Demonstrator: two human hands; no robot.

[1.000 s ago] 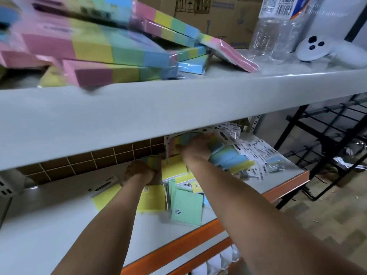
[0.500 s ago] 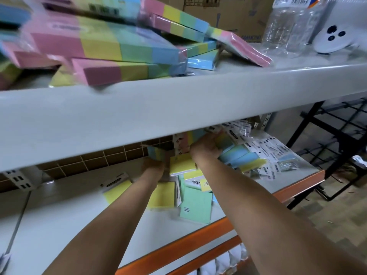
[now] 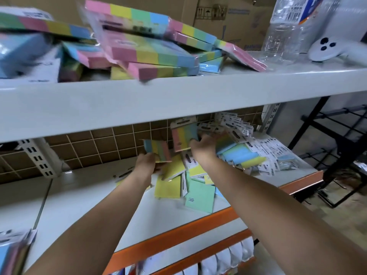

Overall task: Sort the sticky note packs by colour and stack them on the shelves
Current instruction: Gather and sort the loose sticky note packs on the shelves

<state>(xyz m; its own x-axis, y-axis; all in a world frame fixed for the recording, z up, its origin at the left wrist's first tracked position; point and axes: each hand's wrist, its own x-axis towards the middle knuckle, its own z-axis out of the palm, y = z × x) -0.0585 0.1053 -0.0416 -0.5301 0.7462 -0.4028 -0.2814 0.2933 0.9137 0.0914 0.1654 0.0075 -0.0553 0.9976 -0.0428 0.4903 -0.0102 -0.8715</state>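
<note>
Both my arms reach under the upper shelf [image 3: 178,100] onto the lower shelf [image 3: 83,197]. My left hand [image 3: 146,164] grips a small multicolour striped pack [image 3: 157,150], lifted and tilted. My right hand [image 3: 202,147] holds another striped pack [image 3: 183,136] upright just to the right of it. Below them lie yellow packs [image 3: 168,185] and a green pack [image 3: 199,196]. A heap of blue and yellow packs with white header cards [image 3: 244,153] spreads to the right. Larger multicolour striped packs [image 3: 151,54] lie piled on the upper shelf.
On the upper shelf stand a clear plastic bottle pack [image 3: 288,30], a white controller [image 3: 329,49] and cardboard boxes [image 3: 224,18] behind. A black wire rack [image 3: 341,139] stands to the right. The lower shelf has an orange front edge [image 3: 178,235]. Another pack [image 3: 14,253] shows at bottom left.
Both hands have risen from the pile, each lifting a striped pack up toward the underside of the upper shelf. The camera view has shifted slightly left and up.
</note>
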